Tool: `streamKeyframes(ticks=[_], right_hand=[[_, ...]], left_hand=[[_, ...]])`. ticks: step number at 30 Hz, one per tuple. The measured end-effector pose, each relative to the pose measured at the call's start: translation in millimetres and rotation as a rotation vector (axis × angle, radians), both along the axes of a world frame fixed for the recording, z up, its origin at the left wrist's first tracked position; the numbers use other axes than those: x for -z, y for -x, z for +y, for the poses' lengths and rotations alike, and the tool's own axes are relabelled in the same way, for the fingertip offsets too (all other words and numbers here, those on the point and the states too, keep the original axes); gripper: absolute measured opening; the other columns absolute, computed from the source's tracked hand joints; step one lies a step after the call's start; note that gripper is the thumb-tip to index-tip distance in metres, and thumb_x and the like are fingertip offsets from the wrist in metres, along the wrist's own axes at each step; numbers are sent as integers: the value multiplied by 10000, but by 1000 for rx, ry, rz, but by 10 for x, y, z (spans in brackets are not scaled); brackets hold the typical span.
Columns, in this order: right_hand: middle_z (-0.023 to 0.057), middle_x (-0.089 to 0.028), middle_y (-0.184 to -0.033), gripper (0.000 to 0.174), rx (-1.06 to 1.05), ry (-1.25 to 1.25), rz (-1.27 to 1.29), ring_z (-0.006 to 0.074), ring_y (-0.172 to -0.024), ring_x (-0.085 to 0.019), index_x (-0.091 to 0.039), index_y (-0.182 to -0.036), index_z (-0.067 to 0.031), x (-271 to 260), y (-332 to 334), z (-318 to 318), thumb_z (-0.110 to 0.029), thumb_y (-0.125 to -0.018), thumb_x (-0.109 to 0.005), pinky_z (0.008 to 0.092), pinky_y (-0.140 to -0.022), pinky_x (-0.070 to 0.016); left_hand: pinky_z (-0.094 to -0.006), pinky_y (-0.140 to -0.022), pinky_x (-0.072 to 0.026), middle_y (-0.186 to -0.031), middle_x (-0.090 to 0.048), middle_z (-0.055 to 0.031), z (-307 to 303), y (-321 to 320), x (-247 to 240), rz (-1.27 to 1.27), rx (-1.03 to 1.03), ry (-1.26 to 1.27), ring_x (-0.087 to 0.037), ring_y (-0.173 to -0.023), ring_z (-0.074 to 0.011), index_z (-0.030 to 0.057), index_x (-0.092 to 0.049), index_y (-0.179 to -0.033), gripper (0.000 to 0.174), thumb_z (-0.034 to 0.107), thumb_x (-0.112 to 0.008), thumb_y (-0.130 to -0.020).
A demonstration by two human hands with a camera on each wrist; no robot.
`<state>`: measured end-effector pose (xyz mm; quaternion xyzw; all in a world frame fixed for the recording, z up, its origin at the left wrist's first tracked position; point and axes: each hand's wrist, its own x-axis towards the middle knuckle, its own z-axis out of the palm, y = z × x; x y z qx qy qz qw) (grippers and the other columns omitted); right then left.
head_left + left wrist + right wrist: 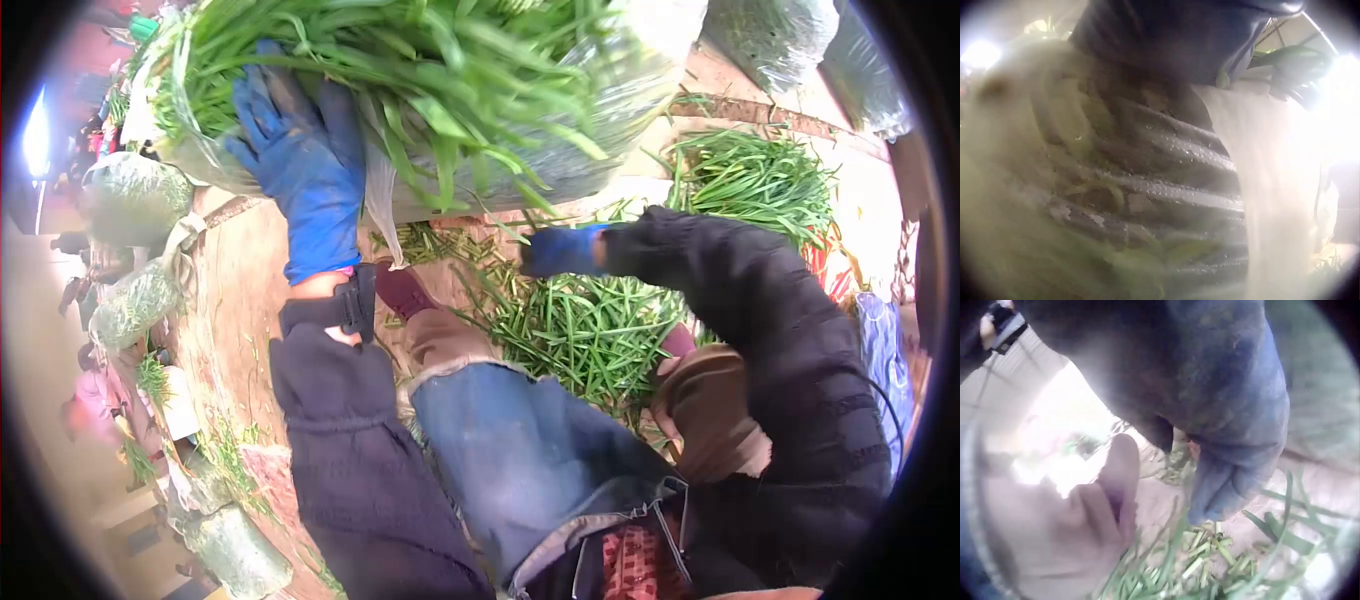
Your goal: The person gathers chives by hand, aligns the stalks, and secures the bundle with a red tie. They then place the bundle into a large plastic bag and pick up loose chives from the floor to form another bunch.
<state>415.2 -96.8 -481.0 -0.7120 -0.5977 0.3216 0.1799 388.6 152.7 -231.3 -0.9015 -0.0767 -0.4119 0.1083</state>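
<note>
My left hand, in a blue glove, lies with its fingers extended against a large bunch of long, flat green leaves. These leaves spill over the top of a big clear plastic bag, whose wet, creased film fills much of the left wrist view. Below the bag's edge, my right hand, also gloved in blue, hovers over cut stem pieces. Its fingers bend downward, and a gap shows between thumb and fingers in the right wrist view. Loose green leaves are heaped between my feet.
Another pile of greens sits at the right. Filled plastic bags stand at the back right, and more bags are at the left. My shoe is beside the cut stems on the brownish floor.
</note>
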Motion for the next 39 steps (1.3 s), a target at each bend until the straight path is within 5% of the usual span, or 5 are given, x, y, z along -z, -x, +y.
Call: streamKeyframes(ticks=[3, 9, 16, 28, 39], right_hand=[[207, -634, -770, 343, -109, 11, -13, 372, -736, -611, -639, -793, -21, -432, -50, -887, -335, -833, -506, 447, -687, -486], [197, -627, -774, 318, 462, 97, 94, 350, -709, -601, -628, -887, -7, -1936, -77, -2402, -308, -854, -533, 416, -668, -481], [77, -650, -823, 300, 896, 42, 579, 156, -746, -609, -614, -992, 22, -1945, 604, -3732, -259, -904, -555, 302, -689, -498], [71, -633, -826, 297, 1145, -74, 791, 142, -732, -593, -600, -1007, 32, -1608, 1175, -4403, -248, -911, -571, 285, -687, -501], [90, -644, -845, 295, 1155, -44, 746, 143, -720, -602, -594, -1035, 39, -1327, 1312, -4537, -227, -912, -559, 281, -666, -500]], left_hand=[[-605, -1043, -177, -1475, -277, -138, -126, 180, -91, 76, -55, 65, -229, -1367, -344, 113, -216, -1458, 706, 473, -447, -897], [-526, -1081, -191, -1479, -262, -164, -283, 525, -344, 239, -97, 212, -200, -1374, -363, 92, -226, -1450, 655, 372, -460, -906], [-473, -1106, -184, -1493, -206, -191, -263, 782, -192, 367, -119, 189, -175, -1370, -397, 41, -177, -1451, 702, 299, -504, -887], [-471, -1129, -151, -1490, -123, -261, -296, 1168, -80, 405, 26, 256, -126, -1367, -444, -19, -119, -1442, 785, 120, -549, -800], [-474, -1134, -114, -1493, -120, -265, -90, 1136, 19, 466, 3, 247, -102, -1379, -437, -5, -140, -1444, 746, 209, -532, -846]])
